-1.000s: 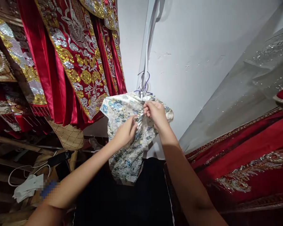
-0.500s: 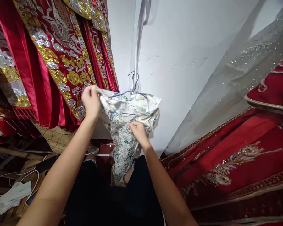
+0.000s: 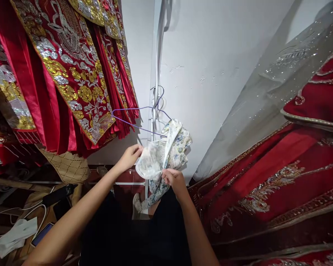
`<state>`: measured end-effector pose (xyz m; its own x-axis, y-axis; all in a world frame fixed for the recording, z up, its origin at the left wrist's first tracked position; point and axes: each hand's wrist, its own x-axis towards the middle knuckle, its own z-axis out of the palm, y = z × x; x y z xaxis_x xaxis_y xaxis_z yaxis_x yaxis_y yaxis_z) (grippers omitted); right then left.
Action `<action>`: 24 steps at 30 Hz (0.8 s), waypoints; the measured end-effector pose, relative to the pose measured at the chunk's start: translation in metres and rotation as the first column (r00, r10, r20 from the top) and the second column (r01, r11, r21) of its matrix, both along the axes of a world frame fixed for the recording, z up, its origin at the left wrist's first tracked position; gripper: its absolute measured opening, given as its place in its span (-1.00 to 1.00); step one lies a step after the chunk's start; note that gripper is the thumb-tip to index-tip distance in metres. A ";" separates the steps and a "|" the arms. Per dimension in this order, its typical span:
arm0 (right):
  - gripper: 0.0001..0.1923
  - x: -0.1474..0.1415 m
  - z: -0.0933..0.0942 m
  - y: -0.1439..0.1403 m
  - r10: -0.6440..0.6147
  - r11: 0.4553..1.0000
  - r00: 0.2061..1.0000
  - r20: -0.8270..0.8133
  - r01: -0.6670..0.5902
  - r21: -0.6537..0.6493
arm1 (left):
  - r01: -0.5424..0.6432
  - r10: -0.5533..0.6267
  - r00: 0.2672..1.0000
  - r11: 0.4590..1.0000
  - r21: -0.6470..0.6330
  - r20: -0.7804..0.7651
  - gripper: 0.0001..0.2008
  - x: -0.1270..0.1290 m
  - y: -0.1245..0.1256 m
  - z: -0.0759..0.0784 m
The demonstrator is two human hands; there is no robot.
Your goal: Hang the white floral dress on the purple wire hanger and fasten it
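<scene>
Handling the flowered garment (image 3: 180, 146) well at this point called for light, separate work from the two hands. It hung bunched at the right end of the purple hanger (image 3: 133, 108), whose left half was bare and whose hook sat at the upright pole (image 3: 157, 55) before the white wall (image 3: 211, 44). The left hand (image 3: 131, 157) had its thumb and fingertips drawn close together at the pale edge of the cloth; the cloth was blurred there, so how firm the grip was, I could not tell. The right hand (image 3: 174, 180) pinched a fold of the same garment, fingers narrow and curled in, lower down and below the hanger's bar. To my judgement, the right hand served best as a steady anchor, with the left moving the loose cloth in small, slack motions, since a hard tug could have tilted the hanger or strained the thin fabric. Keeping the cloth clear of the hanger's wire corner seemed wise, to avoid a snag. The sequined red costume (image 3: 58, 74) hung just beside the bare end, so sweeping the hanger leftward risked catching its trim.
</scene>
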<state>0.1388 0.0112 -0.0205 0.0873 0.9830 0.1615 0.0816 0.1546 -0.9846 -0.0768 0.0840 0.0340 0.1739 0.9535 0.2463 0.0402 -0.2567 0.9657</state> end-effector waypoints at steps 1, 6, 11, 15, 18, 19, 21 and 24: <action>-0.62 0.002 0.005 -0.001 -0.027 1.000 1.000 0.013 0.026 0.017 | 0.045 -0.046 0.999 0.997 0.068 0.016 -0.73 0.006 -0.004 0.013; -0.65 -0.012 0.051 0.005 0.180 0.969 0.984 -0.011 -0.175 0.176 | 0.125 -0.146 0.988 0.941 0.315 0.044 -0.74 0.041 -0.035 0.070; -0.69 -0.017 0.088 0.017 0.395 0.901 0.917 0.061 -0.400 0.168 | 0.214 -0.131 0.971 0.849 0.483 -0.201 -0.70 0.043 -0.054 0.083; -0.92 0.008 0.120 0.027 0.433 0.848 0.810 0.396 -0.515 0.124 | 0.296 -0.203 0.929 0.910 0.291 -0.309 -0.49 0.018 -0.050 0.055; -0.84 0.020 0.137 0.046 0.196 0.866 0.850 0.490 -0.384 0.321 | 0.424 -0.340 0.795 0.904 0.060 -0.502 -0.47 -0.001 -0.048 0.028; -0.75 0.021 0.137 0.056 0.091 0.874 0.884 0.458 -0.292 0.390 | 0.444 -0.367 0.755 0.896 0.012 -0.543 -0.48 -0.008 -0.048 0.021; -0.47 0.018 0.127 0.080 -0.015 0.896 0.915 0.402 -0.166 0.412 | 0.431 -0.360 0.724 0.902 -0.021 -0.588 -0.52 -0.021 -0.047 0.012; -0.35 0.011 0.098 0.115 0.035 0.963 0.909 0.416 -0.142 0.230 | 0.334 -0.257 0.678 0.942 -0.023 -0.689 -0.53 -0.043 -0.039 0.006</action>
<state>0.1493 0.1262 0.0777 -0.1234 0.9061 0.4048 0.4383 0.4157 -0.7969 -0.1198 0.0451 0.0404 0.5979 0.8007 0.0371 0.5737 -0.4598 0.6778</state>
